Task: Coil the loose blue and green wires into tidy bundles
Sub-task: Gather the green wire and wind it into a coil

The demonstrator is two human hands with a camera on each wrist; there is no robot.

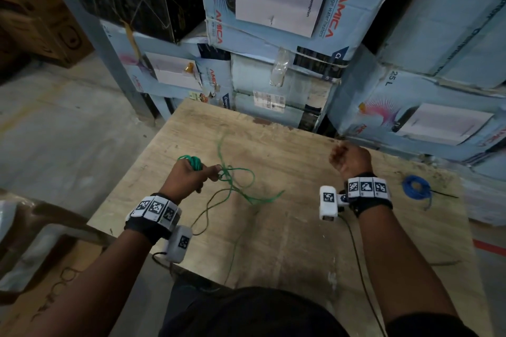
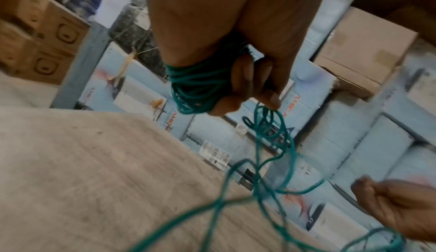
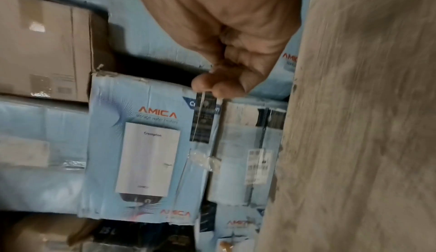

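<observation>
— Your dark-clothed lap fills the near edge, and beyond it the wooden table [image 1: 301, 241] stretches to the stacked blue cartons [image 1: 273, 8] at the far side. How do your arms sit?

— Well apart, both held over the table, each with a marker band and a small white camera at the wrist.

— And your left hand [image 1: 189, 175]?

— It is at the left of the table, fingers curled round a bunch of green wire [image 1: 195, 163]; the left wrist view shows the turns wound round your fingers [image 2: 240, 80]. The loose remainder of that green wire [image 1: 241, 186] trails from the hand to the right and back toward you, looping over the table and off its near edge.

— Your right hand [image 1: 349, 157]?

— It is further right, fingers curled in. From the right wrist view the fingertips [image 3: 226, 86] seem pinched together; the frame is blurred, and I cannot tell whether you hold anything there.

— The blue wire?

— Already a round coil [image 1: 416, 186], lying on the table's right side, just right of your right wrist, with a thin dark tail [image 1: 445, 195] pointing right.
</observation>
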